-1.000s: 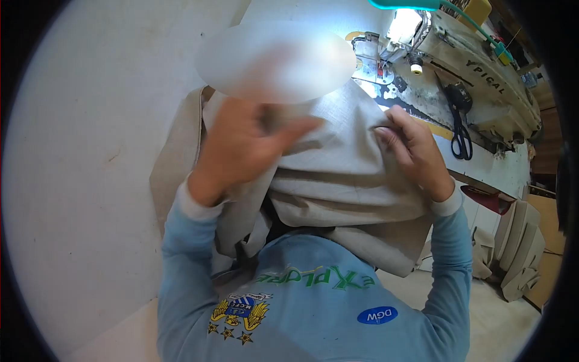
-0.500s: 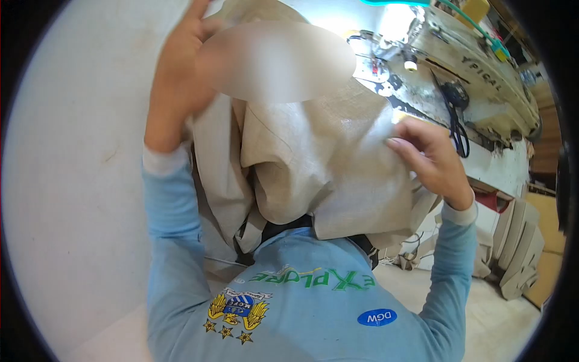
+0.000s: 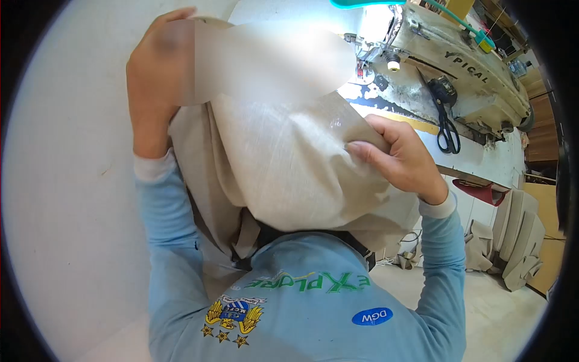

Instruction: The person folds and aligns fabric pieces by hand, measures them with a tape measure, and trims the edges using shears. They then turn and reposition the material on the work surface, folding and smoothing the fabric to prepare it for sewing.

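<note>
A large piece of beige fabric (image 3: 283, 163) hangs in folds over my lap and in front of my chest. My right hand (image 3: 407, 157) pinches its right edge, thumb on top and fingers behind. At the upper left, my left hand (image 3: 154, 78) is closed around the fabric's upper left part; a blurred patch hides some of its fingers and the top of the cloth. Just beyond my right hand is a sewing machine (image 3: 464, 75) with its lamp lit.
Black-handled scissors (image 3: 447, 130) lie on the machine bed beside a dark round object (image 3: 443, 90). A white table surface (image 3: 66, 181) extends along the left. Beige padded pieces (image 3: 518, 235) are stacked at the lower right, near a red item (image 3: 479, 192) under the table edge.
My right hand has moved left and taken hold of the fabric's edge. My left hand has shifted left and down slightly. The cloth is spread wider and smoother between them.
</note>
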### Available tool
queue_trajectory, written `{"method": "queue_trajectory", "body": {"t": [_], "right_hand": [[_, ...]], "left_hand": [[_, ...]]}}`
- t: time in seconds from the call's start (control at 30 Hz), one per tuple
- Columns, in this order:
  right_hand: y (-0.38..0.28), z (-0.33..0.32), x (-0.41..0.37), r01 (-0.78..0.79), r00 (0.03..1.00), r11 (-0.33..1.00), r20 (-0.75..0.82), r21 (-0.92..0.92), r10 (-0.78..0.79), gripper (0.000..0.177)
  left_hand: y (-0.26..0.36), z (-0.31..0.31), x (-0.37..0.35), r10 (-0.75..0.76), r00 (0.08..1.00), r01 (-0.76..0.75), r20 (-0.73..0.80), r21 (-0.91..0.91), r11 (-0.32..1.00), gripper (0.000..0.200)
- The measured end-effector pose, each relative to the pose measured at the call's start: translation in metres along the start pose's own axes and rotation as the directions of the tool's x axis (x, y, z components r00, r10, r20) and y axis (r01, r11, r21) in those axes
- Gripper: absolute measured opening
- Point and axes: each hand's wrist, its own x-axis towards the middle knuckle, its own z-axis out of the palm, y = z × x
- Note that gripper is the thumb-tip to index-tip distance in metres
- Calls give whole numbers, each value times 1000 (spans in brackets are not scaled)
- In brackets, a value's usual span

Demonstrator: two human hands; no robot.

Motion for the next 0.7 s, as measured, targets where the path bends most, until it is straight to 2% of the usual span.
{"method": "queue_trajectory", "body": {"t": [0.07, 0.1, 0.17, 0.2, 0.23, 0.27, 0.37, 0.43, 0.47, 0.5, 0.53, 0.57, 0.6, 0.63, 0.67, 0.7], "right_hand": [[-6, -5, 4, 13, 1000, 1000, 2, -5, -13, 17], [-15, -7, 10, 37, 998, 999, 57, -22, -36, 18], [-19, 2, 22, 87, 995, 996, 54, 18, -88, 20], [-21, 6, 29, 118, 991, 992, 53, 39, -120, 22], [-24, 7, 35, 200, 980, 978, 9, -54, -199, 25], [-29, 5, 35, 143, 989, 989, 29, -30, -142, 26], [-31, -7, 20, -58, 997, 998, 56, 30, 56, 27], [-14, -15, 5, -201, 979, 977, 49, 76, 198, 25], [-4, -24, -3, -200, 978, 979, 69, 42, 197, 23], [6, -34, -11, -197, 977, 980, 91, 9, 195, 20], [6, -38, -12, -193, 974, 981, 115, -24, 195, 17], [1, -33, -15, -181, 984, 982, 8, 48, 180, 14], [-4, -34, -10, -131, 989, 991, 62, -9, 131, 13], [-8, -37, -6, -84, 989, 994, 113, -65, 91, 13], [-12, -36, -2, -39, 983, 993, 177, -114, 59, 13], [-18, -29, 5, 32, 985, 999, 172, -21, -28, 14]], "left_hand": [[12, -2, -10, 62, 982, -40, 180, -120, 992, 37], [25, 5, -22, 141, 939, -95, 315, -154, 983, 46], [52, 18, -47, 288, 777, -162, 560, -264, 951, 64], [60, 26, -51, 288, 688, -179, 665, -229, 957, 42], [56, 33, -49, 282, 666, -87, 690, -303, 949, 31], [48, 41, -45, 281, 641, 7, 714, -372, 928, 23], [13, 28, -25, 201, 788, -116, 582, -181, 977, 21], [-7, 14, -17, 36, 936, 13, 351, -136, 991, 20], [-16, 7, -8, -10, 982, 13, 188, -17, 1000, 20], [-24, -1, 0, -38, 999, 36, 14, 103, 994, 21], [-32, -5, 0, -13, 1000, 16, -24, 118, 993, 23], [-40, -6, 0, 16, 998, -8, -59, 130, 991, 28], [-42, -3, 5, 57, 994, -45, -92, 136, 990, 33], [-4, 0, -10, -71, 987, 111, 148, -285, 952, 50], [20, 5, -26, 63, 959, 3, 277, -230, 973, 57], [30, 17, -37, 165, 908, -82, 385, -224, 971, 56]]}}
